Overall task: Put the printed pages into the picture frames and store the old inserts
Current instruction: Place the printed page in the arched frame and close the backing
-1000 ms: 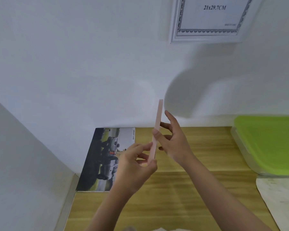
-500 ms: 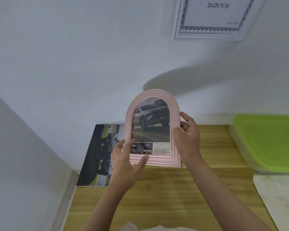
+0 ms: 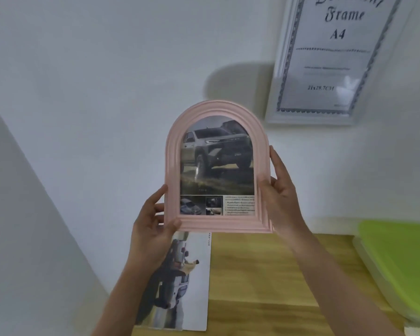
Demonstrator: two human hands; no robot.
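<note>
Head view was taken up by a pink arched picture frame (image 3: 217, 166), held upright above the wooden bench (image 3: 277, 275) and in front of a white wall (image 3: 95, 81), its glazed face turned to the camera. A printed page (image 3: 217, 161) was seen inside the frame: a grey off-road car above, with small photos and a block of text along the bottom. The text was too small to be read.

The frame was gripped at its lower left corner by the left hand (image 3: 153, 229); the thumb was laid over the front of the bottom rail and the fingers were curled behind the left edge. Its right edge was clasped by the right hand (image 3: 280, 197), the thumb pressed on the front moulding and the fingers stretched up along the outer side. Both grips were thus closed on the frame, none left spread.

Below the frame, a second printed sheet (image 3: 180, 287) was laid flat on the bench against the left wall, a vehicle shown on it; it was partly covered by the left forearm. At the right edge, a clear container with a green lid (image 3: 398, 263) was set on the bench. On the wall above and to the right, a white document frame (image 3: 332, 59) was hung, its insert marked "Frame A4" within an ornate border.
</note>
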